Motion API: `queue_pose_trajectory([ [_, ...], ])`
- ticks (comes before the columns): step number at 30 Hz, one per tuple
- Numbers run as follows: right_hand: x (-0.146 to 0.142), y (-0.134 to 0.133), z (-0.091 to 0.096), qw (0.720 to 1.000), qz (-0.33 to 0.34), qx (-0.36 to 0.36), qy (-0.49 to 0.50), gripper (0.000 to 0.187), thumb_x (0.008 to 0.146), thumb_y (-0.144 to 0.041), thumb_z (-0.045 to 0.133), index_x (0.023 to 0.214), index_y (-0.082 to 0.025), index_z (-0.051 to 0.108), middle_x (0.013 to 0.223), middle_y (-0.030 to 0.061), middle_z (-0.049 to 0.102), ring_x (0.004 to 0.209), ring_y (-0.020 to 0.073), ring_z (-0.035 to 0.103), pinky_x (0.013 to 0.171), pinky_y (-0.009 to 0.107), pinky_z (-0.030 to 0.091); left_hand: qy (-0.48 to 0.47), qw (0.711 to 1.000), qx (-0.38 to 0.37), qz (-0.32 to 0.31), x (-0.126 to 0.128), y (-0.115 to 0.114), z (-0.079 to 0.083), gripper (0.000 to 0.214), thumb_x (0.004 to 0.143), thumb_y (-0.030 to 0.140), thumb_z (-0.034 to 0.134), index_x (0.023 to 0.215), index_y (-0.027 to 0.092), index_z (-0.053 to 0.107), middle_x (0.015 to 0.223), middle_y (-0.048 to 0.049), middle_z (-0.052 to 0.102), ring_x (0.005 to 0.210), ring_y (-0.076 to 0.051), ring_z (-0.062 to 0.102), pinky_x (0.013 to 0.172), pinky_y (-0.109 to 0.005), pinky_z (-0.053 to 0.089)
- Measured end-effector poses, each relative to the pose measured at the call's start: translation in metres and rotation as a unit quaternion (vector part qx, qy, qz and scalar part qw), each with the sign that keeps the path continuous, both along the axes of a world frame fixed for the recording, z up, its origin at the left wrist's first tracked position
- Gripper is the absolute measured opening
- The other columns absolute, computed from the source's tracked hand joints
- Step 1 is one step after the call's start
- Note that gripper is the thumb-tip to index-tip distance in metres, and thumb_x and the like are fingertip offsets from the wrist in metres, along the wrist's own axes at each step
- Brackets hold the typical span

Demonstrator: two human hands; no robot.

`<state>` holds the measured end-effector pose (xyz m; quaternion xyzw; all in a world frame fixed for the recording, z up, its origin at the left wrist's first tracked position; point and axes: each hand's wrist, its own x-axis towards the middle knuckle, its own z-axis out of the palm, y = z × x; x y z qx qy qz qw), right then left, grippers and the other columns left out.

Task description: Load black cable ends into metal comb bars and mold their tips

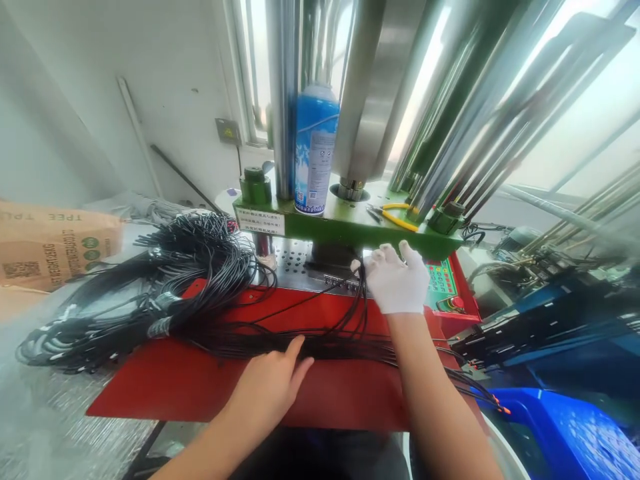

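My bare left hand (273, 383) lies on the red work surface (190, 383), its fingers and thumb closed around a strand from the flat bunch of thin black cables (320, 343) that runs across it. My right hand (395, 280), in a white glove, reaches forward to the metal mould block (333, 273) under the green press plate (350, 227). Its gloved fingers are spread and touch the cable ends at the mould. A big tangle of black cables (200, 267) is piled at the left.
A blue spray can (315, 147) and yellow-handled pliers (397, 217) stand on the green plate among steel columns. A control panel (443, 280) is at the right, a blue bin (570, 433) lower right, brown paper sacks (50, 247) at the left.
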<state>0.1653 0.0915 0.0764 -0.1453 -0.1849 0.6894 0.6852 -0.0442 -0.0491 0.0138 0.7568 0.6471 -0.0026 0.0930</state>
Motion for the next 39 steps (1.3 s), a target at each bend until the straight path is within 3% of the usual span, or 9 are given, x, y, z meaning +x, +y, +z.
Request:
queue_pose_trajectory([
  [4,-0.002,0.003,-0.006,0.999,-0.025,0.012,-0.015,0.016,0.08,-0.031,0.06,0.075,-0.021,0.049,0.071,-0.0026,0.058,0.058,0.0122,0.054,0.057,0.031,0.049,-0.111,0.984,0.141,-0.018,-0.005,-0.003,0.001,0.052,0.096,0.038,0.04,0.141,0.015,0.033,0.069,-0.0007,0.068,0.059,-0.017,0.066,0.059,-0.026,0.047],
  [7,-0.002,0.004,-0.004,0.997,-0.043,0.023,-0.063,0.017,0.08,-0.034,0.06,0.074,-0.022,0.049,0.073,-0.0018,0.058,0.061,0.0129,0.054,0.062,0.033,0.049,-0.06,0.985,0.16,-0.035,-0.003,-0.001,0.002,0.074,0.091,0.043,0.05,0.147,0.009,0.015,0.069,-0.0008,0.068,0.059,-0.019,0.065,0.056,-0.026,0.045],
  [11,-0.003,0.005,-0.002,0.98,-0.065,0.05,-0.184,0.023,0.084,-0.045,0.052,0.075,-0.024,0.051,0.074,0.0004,0.056,0.065,0.0151,0.054,0.071,0.036,0.05,0.063,0.997,0.033,-0.035,0.006,0.012,0.011,0.074,0.085,0.036,0.059,0.144,0.005,0.027,0.073,-0.0086,0.071,0.063,-0.028,0.067,0.054,-0.031,0.044],
  [16,0.002,0.006,-0.005,0.966,-0.073,0.055,-0.241,0.027,0.085,-0.049,0.047,0.075,-0.025,0.052,0.077,0.0016,0.056,0.067,0.0167,0.052,0.073,0.039,0.051,0.056,0.992,0.104,0.048,-0.002,0.041,0.022,0.052,0.093,0.025,0.04,0.142,0.01,0.034,0.083,-0.0111,0.072,0.076,-0.026,0.068,0.062,-0.03,0.046],
  [21,0.007,0.013,-0.012,0.962,-0.043,0.076,-0.259,0.03,0.084,-0.051,0.05,0.075,-0.024,0.057,0.07,0.0017,0.056,0.063,0.0155,0.053,0.072,0.036,0.051,0.098,0.992,0.066,-0.048,-0.027,0.083,0.023,0.039,0.091,0.021,0.04,0.127,0.014,0.054,0.08,-0.0137,0.072,0.074,-0.03,0.068,0.065,-0.036,0.048],
  [23,0.01,0.018,-0.019,0.92,-0.032,0.075,-0.383,0.037,0.085,-0.056,0.044,0.078,-0.022,0.059,0.074,0.0044,0.06,0.067,0.0173,0.056,0.072,0.037,0.051,0.102,0.992,0.069,-0.036,-0.04,0.104,0.028,0.032,0.091,0.019,0.041,0.114,0.014,0.062,0.081,-0.0147,0.071,0.076,-0.031,0.068,0.066,-0.037,0.048],
  [27,0.022,0.03,-0.041,0.752,-0.043,0.055,-0.655,0.042,0.084,-0.054,0.043,0.081,-0.017,0.063,0.081,0.0088,0.065,0.076,0.0213,0.061,0.074,0.037,0.049,0.109,0.989,0.095,0.022,-0.062,0.145,0.04,0.025,0.094,0.02,0.043,0.105,0.008,0.062,0.095,-0.0128,0.068,0.089,-0.026,0.065,0.078,-0.04,0.048],
  [32,0.028,0.038,-0.074,0.618,-0.024,0.073,-0.783,0.017,0.07,-0.033,0.068,0.077,-0.018,0.068,0.081,0.0055,0.067,0.085,0.0219,0.06,0.083,0.034,0.042,0.075,0.995,0.053,0.024,-0.048,0.168,0.018,0.025,0.091,0.035,0.056,0.095,0.011,0.063,0.095,-0.0061,0.066,0.088,-0.019,0.063,0.083,-0.04,0.051],
  [39,0.041,0.035,-0.102,0.479,0.023,0.143,-0.866,0.025,0.072,-0.033,0.071,0.09,-0.016,0.07,0.095,0.0089,0.063,0.092,0.023,0.057,0.085,0.034,0.04,-0.046,0.998,-0.032,0.025,-0.068,0.19,0.002,0.028,0.073,0.043,0.066,0.074,0.015,0.068,0.063,-0.0051,0.065,0.062,-0.018,0.061,0.058,-0.025,0.044],
])
